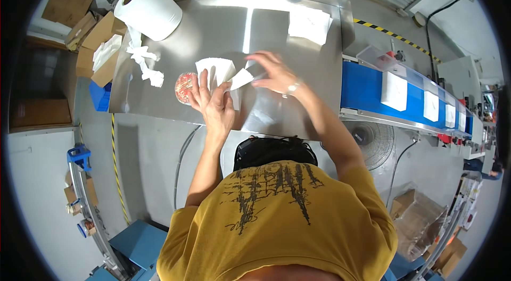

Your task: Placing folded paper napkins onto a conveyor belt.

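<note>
My left hand (215,104) is on a fanned stack of white paper sheets (217,67) near the front of the steel table, its thumb and fingers gripping the stack. One white flap (242,79) sticks out of it toward the right. Just beyond that flap, my right hand (274,74) hovers with its fingers apart and nothing visible in them. A round red-and-white patterned object (184,88) lies beside my left fingers, partly covered by them. Whether the stack is loose sheets or folded packets, I cannot tell.
A large white paper roll (151,12) stands at the back left, its torn strip (142,56) trailing down the steel table (213,20). White sheets (310,25) lie at the back right. Blue conveyor (362,87) to the right carries several white packets. An open carton (101,60) adjoins the left edge.
</note>
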A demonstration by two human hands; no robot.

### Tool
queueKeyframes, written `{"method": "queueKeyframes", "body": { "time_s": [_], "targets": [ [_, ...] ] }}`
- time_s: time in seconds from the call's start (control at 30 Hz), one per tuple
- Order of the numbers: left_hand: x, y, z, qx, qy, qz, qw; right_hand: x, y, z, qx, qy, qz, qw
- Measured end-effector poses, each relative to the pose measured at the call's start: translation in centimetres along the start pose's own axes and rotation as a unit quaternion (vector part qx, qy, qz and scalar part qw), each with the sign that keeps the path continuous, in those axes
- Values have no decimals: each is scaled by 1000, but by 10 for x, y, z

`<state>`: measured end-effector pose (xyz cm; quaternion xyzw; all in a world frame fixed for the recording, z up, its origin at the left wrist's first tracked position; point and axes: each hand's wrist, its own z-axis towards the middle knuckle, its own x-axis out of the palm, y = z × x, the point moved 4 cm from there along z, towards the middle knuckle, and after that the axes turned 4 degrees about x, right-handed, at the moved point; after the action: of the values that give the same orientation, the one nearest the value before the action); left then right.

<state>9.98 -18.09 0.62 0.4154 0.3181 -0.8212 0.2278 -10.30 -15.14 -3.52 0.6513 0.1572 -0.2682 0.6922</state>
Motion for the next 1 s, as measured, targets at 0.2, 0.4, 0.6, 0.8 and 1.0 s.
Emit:
{"method": "queueKeyframes", "body": {
  "time_s": [0.2,0.4,0.6,0.8,1.0],
  "targets": [
    [-8,16,8,-40,11,15,999,2,-19,-14,109,71,187,974],
    [-7,8,13,-64,-12,-17,998,-95,-117,-127,282,-216,251,900],
    [28,-91,-1,-8,51,-193,980,-211,-212,-226,347,-369,-50,861],
    [43,-146,-16,4,90,-187,978,-229,-145,-236,330,-378,-507,700],
    [42,-146,-21,-10,83,-194,977,-131,-57,-169,48,-185,-31,981]
  ]
}}
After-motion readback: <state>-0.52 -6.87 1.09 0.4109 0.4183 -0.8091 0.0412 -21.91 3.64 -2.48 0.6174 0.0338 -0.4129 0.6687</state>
